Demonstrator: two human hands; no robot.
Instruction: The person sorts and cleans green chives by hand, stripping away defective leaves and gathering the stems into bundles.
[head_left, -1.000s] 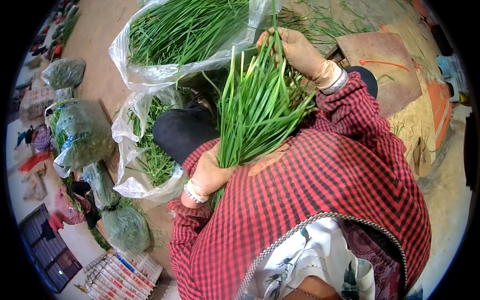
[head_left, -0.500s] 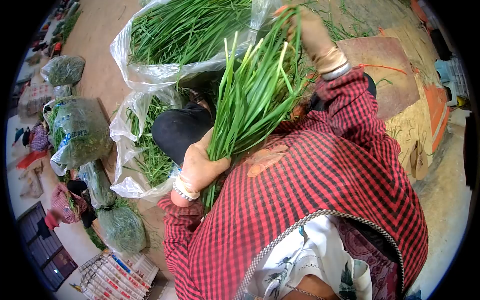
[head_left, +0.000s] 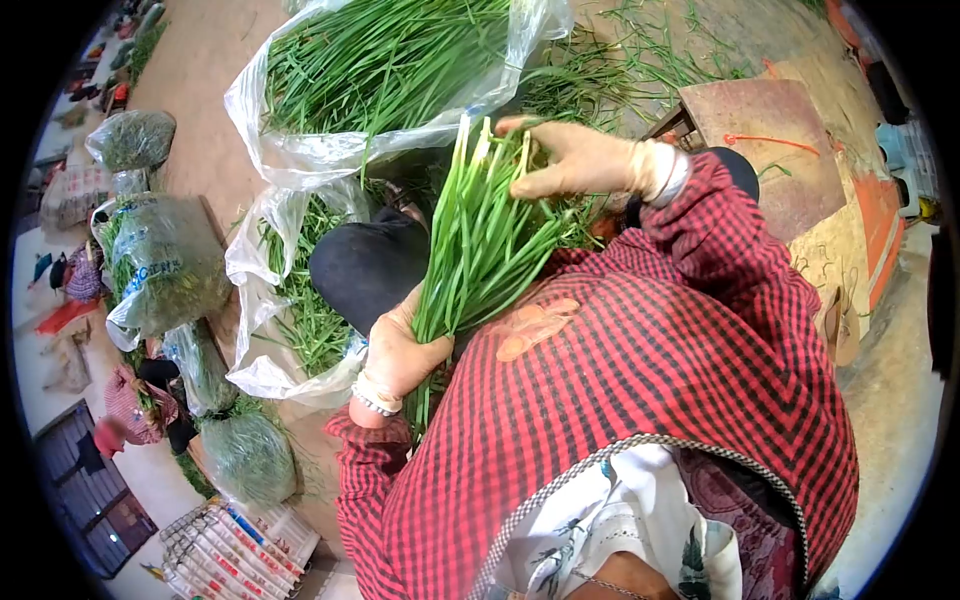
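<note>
My left hand (head_left: 400, 345) is closed round the lower part of a bunch of green chives (head_left: 470, 255). Their pale stem ends point up and away from me. At those ends is my right hand (head_left: 580, 160), its thumb and fingers apart beside the stems; whether it touches them is hard to see. Beyond the bunch, a clear plastic bag (head_left: 310, 148) holds a large heap of long chives (head_left: 390, 65). A second plastic bag (head_left: 250, 262), with shorter green leaves inside, lies left of my dark-clad knee (head_left: 365, 265).
Loose green leaves (head_left: 600, 80) lie on the floor past my right hand. A brown board (head_left: 765, 150) with orange string is at right. Filled bags (head_left: 165, 265) line the left, with another person (head_left: 135, 405) beside them and stacked white goods (head_left: 235, 555) nearer.
My right hand has come down and nearer from beyond the bunch to its stem ends, and no longer has long leaves trailing from it. My left hand keeps its hold.
</note>
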